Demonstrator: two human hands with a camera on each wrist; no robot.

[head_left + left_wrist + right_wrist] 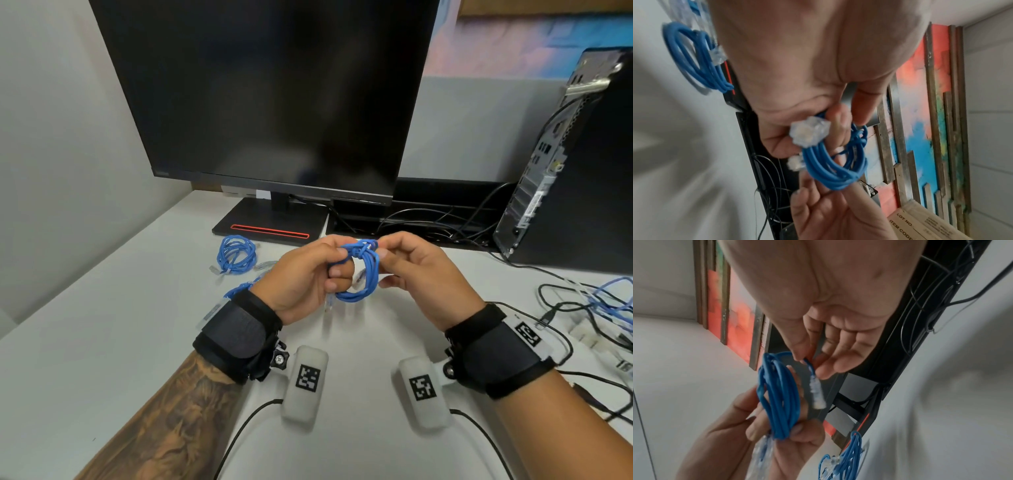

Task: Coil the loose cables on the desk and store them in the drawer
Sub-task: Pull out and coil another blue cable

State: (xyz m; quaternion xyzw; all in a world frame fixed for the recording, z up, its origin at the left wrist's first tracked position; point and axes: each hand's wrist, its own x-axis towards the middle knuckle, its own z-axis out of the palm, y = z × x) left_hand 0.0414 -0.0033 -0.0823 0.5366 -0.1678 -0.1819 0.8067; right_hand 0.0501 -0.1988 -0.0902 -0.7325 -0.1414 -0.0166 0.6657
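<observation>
Above the middle of the white desk (102, 342), both hands hold a small coil of blue network cable (366, 274) (830, 172) (779, 395). My left hand (308, 277) grips the coil with curled fingers (795, 430). My right hand (411, 270) pinches the cable's free end between thumb and fingers (826, 369); a clear plug (818, 395) hangs below that pinch. Another clear plug (809, 133) sticks out by the left fingers. A finished blue coil (236, 255) (694, 56) lies on the desk at the left. No drawer is in view.
A black monitor (274, 96) on its stand (270, 222) fills the back. A computer tower (565, 154) stands at the right with black wires behind. Loose blue and black cables (599, 308) lie tangled at the desk's right edge. Another blue coil (239, 289) shows behind my left wrist.
</observation>
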